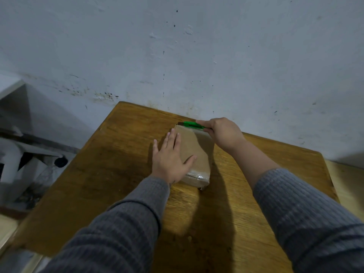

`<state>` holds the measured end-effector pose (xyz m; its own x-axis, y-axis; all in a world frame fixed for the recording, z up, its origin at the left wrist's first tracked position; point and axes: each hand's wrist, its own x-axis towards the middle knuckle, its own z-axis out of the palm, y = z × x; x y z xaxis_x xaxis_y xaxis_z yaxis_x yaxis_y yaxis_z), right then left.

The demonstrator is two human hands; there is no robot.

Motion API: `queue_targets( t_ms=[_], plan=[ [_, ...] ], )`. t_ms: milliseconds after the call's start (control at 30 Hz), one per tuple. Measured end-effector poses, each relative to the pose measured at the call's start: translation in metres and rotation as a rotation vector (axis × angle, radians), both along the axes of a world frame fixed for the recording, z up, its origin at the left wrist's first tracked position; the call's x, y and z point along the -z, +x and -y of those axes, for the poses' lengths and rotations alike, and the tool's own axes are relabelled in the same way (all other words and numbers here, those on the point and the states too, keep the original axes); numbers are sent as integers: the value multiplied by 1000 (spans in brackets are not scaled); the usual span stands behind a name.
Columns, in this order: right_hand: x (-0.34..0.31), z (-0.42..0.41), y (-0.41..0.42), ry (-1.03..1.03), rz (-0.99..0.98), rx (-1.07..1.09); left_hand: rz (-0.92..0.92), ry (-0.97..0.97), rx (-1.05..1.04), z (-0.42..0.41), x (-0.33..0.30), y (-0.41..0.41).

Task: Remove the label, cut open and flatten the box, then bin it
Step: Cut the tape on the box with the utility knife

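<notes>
Left arm in a grey ribbed sleeve (122, 219) reached forward from the near edge of the table (110, 174). Left hand (170, 157) lay flat, palm down, fingers straight and slightly spread, pressed on the left part of the box top; thumb angled out to the right across the cardboard. It gripped nothing, only bore down.

The box (197, 152), brown cardboard, lay flat on the table, nearer the far edge than the near one, its long side running away from the person. Clear tape showed glossy along its near end and along the right side of the top. No print, brand or label writing could be read on the visible faces; the surface looked plain.

A green utility knife (192, 125) lay across the far end of the box, its tip pointing left, touching or just at the far top edge. Whether the blade had entered the cardboard could not be told.

Right hand (222, 133) was closed around the knife's handle, knuckles up, index finger stretched along the top of the green body. Right forearm was bare to the pushed-up grey sleeve, crossing above the table's right part.

Behind the table's far edge stood a scuffed, pale wall (197, 56).
</notes>
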<state>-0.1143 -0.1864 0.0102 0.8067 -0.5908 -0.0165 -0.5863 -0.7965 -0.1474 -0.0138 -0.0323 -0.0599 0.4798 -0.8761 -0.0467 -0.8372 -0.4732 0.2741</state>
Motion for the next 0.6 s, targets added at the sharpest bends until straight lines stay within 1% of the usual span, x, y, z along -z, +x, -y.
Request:
queue_targets(
  t_ms=[233, 333, 433, 500, 600],
  plan=[
    [-4, 1, 1, -134, -70, -40, -22, 6, 12, 0, 1, 1],
    [-1, -1, 5, -212, -127, -71, -10, 30, 8, 1, 1, 0],
    [1, -5, 6, -276, -140, -73, 12, 48, -12, 2, 0, -1],
    [0, -2, -4, -322, -155, -70, 14, 63, -16, 2, -3, -2],
    [-1, 9, -28, -336, -152, -38, -1, 76, -8, 3, -7, -3]
  ],
)
